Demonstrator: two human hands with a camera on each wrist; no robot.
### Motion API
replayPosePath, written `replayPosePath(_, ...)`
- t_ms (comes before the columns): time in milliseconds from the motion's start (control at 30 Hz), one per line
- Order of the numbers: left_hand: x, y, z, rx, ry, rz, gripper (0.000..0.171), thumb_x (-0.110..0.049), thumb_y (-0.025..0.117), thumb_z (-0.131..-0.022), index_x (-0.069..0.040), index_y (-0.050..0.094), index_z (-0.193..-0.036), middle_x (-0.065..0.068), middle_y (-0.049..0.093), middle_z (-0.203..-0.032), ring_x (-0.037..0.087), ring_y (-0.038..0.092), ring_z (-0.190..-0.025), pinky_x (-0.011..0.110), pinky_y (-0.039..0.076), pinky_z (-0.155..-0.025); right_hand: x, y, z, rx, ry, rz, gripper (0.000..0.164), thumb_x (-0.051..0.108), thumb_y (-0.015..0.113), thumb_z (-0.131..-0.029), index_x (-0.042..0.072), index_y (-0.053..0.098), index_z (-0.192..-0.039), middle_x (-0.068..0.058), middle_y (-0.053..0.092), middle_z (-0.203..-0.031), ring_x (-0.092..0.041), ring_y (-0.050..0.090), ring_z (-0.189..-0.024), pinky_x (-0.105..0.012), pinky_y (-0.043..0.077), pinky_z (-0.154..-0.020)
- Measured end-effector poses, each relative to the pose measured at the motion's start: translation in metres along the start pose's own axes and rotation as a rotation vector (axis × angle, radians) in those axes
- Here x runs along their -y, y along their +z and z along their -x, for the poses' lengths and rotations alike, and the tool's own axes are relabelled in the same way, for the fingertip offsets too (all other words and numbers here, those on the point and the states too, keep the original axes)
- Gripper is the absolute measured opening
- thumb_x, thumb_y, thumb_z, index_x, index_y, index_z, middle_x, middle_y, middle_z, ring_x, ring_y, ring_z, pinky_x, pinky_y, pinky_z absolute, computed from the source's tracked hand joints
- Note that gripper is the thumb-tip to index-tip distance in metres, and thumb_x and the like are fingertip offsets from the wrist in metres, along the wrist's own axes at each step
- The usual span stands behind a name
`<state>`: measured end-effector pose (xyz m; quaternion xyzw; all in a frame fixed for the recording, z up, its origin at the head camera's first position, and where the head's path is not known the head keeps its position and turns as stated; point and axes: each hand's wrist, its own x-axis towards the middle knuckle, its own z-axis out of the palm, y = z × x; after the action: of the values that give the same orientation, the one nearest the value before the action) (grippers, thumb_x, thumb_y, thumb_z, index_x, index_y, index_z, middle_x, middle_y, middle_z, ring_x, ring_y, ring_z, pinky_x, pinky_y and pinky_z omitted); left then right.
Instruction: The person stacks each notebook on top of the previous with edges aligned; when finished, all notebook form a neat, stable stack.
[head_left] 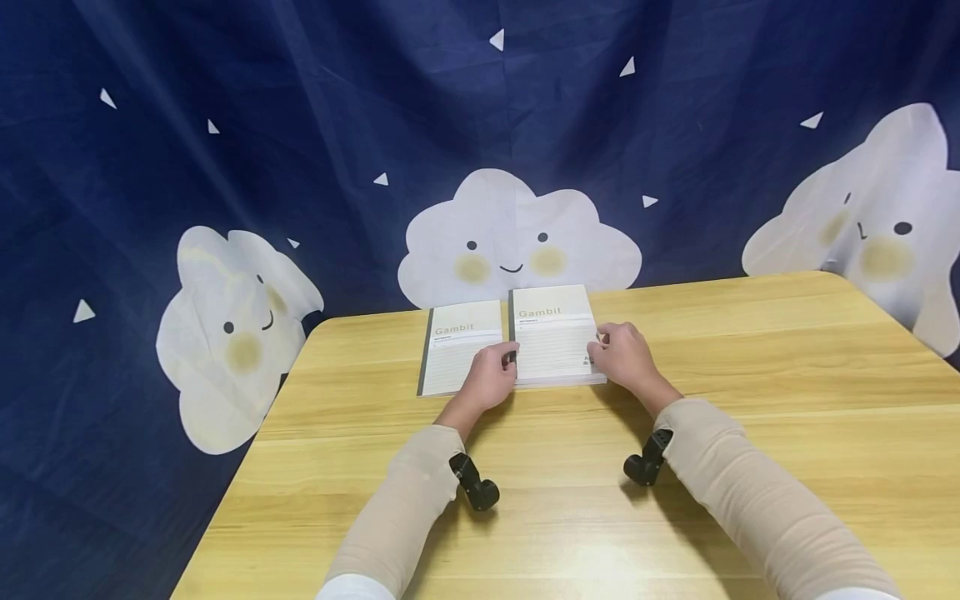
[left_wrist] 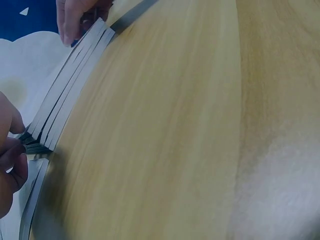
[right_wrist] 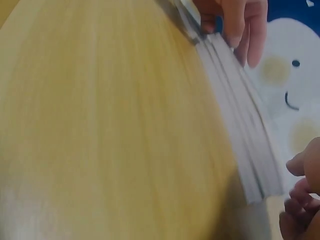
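A stack of notebooks (head_left: 551, 342) with pale "Gambit" covers and dark spines lies toward the table's far edge. Directly left of it is another notebook (head_left: 457, 333) of the same design, apparently lower. My left hand (head_left: 491, 377) grips the stack's spine side near the front corner; in the left wrist view its fingers (left_wrist: 17, 172) are at the dark spines. Beside the stack's right edge is my right hand (head_left: 624, 357), fingers bent. The right wrist view shows a small gap between its thumb and the white page edges (right_wrist: 240, 120), which look slightly uneven.
The wooden table (head_left: 555, 475) extends in front and to both sides. Behind it hangs a dark blue curtain (head_left: 337, 125) with white smiling clouds and small triangles. Each forearm wears a beige sleeve (head_left: 412, 492) with a black wrist camera (head_left: 474, 485).
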<state>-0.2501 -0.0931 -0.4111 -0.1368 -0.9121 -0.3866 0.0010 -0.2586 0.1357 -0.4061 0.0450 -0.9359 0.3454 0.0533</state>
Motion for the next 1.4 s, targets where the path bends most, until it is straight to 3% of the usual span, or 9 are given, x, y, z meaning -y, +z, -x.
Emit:
replayPosePath(133, 0.006, -0.005, 0.001, 0.006, -0.047, 0.071, 0.042, -0.002, 0.045, -0.091, 0.001, 0.049, -0.134, 0.009, 0.052, -0.063, 0.010, 0.039, -0.051, 0.021, 0.037, -0.047, 0.013, -0.001, -0.001, -0.034, -0.030, 0.017, 0.044, 0.017, 0.051, -0.088, -0.010, 0.054, -0.124, -0.028, 0.055, -0.114, -0.040, 0.052, -0.108, -0.050, 0.042, -0.094)
replayPosePath(200, 0.010, -0.009, 0.002, -0.014, -0.069, 0.078, 0.042, -0.004, 0.046, -0.092, 0.000, 0.049, -0.134, 0.014, 0.061, -0.074, 0.012, 0.045, -0.054, 0.023, 0.043, -0.050, 0.020, -0.001, -0.001, -0.031, -0.043, 0.007, 0.045, 0.017, 0.051, -0.089, -0.010, 0.053, -0.125, -0.028, 0.055, -0.116, -0.041, 0.051, -0.110, -0.050, 0.041, -0.096)
replayPosePath(267, 0.013, -0.014, 0.002, -0.043, -0.086, 0.077, 0.042, -0.006, 0.048, -0.091, 0.000, 0.051, -0.133, 0.019, 0.066, -0.097, 0.017, 0.056, -0.070, 0.027, 0.050, -0.063, 0.027, -0.001, -0.001, -0.021, -0.051, -0.021, 0.045, 0.017, 0.052, -0.089, -0.010, 0.053, -0.125, -0.029, 0.055, -0.119, -0.041, 0.050, -0.112, -0.050, 0.040, -0.098)
replayPosePath(367, 0.017, -0.024, 0.003, -0.085, -0.106, 0.067, 0.041, -0.008, 0.049, -0.090, 0.000, 0.053, -0.130, 0.019, 0.057, -0.125, 0.025, 0.059, -0.098, 0.035, 0.050, -0.085, 0.036, 0.000, -0.001, 0.002, -0.054, -0.074, 0.045, 0.016, 0.053, -0.089, -0.009, 0.052, -0.126, -0.029, 0.056, -0.121, -0.040, 0.053, -0.113, -0.049, 0.041, -0.098)
replayPosePath(400, 0.019, -0.028, 0.003, -0.099, -0.114, 0.065, 0.040, -0.008, 0.049, -0.090, 0.000, 0.054, -0.129, 0.018, 0.057, -0.125, 0.027, 0.057, -0.105, 0.037, 0.049, -0.090, 0.039, 0.000, -0.002, 0.012, -0.046, -0.092, 0.045, 0.017, 0.053, -0.090, -0.008, 0.052, -0.127, -0.028, 0.056, -0.122, -0.040, 0.054, -0.113, -0.049, 0.042, -0.098)
replayPosePath(600, 0.031, -0.051, 0.003, -0.174, -0.151, 0.041, 0.042, -0.008, 0.051, -0.088, 0.000, 0.054, -0.129, 0.020, 0.058, -0.123, 0.031, 0.057, -0.107, 0.042, 0.047, -0.092, 0.062, 0.005, -0.003, 0.133, 0.032, -0.221, 0.048, 0.021, 0.055, -0.092, -0.003, 0.048, -0.133, -0.024, 0.053, -0.131, -0.035, 0.053, -0.119, -0.045, 0.042, -0.101)
replayPosePath(900, 0.050, -0.077, 0.006, -0.198, -0.320, 0.016, 0.047, -0.014, 0.050, -0.090, -0.001, 0.048, -0.134, 0.022, 0.050, -0.133, 0.034, 0.047, -0.123, 0.045, 0.038, -0.104, 0.097, 0.024, -0.003, 0.377, 0.186, -0.702, 0.057, 0.016, 0.052, -0.095, -0.002, 0.030, -0.144, -0.026, 0.041, -0.140, -0.042, 0.048, -0.121, -0.044, 0.046, -0.098)
replayPosePath(1167, 0.059, -0.083, 0.008, -0.184, -0.408, 0.042, 0.048, -0.016, 0.048, -0.090, 0.001, 0.046, -0.135, 0.022, 0.045, -0.137, 0.035, 0.040, -0.129, 0.047, 0.034, -0.107, 0.119, 0.043, -0.003, 0.452, 0.220, -0.699, 0.062, 0.023, 0.053, -0.095, 0.003, 0.026, -0.147, -0.020, 0.028, -0.150, -0.041, 0.039, -0.130, -0.049, 0.033, -0.107)
replayPosePath(1400, 0.061, -0.085, 0.007, -0.166, -0.452, 0.077, 0.052, -0.017, 0.049, -0.089, 0.000, 0.042, -0.138, 0.022, 0.043, -0.139, 0.034, 0.039, -0.129, 0.047, 0.033, -0.108, 0.137, 0.062, -0.001, 0.443, 0.227, -0.673, 0.072, 0.028, 0.056, -0.092, 0.005, 0.019, -0.149, -0.017, 0.018, -0.155, -0.037, 0.026, -0.138, -0.055, 0.024, -0.110)
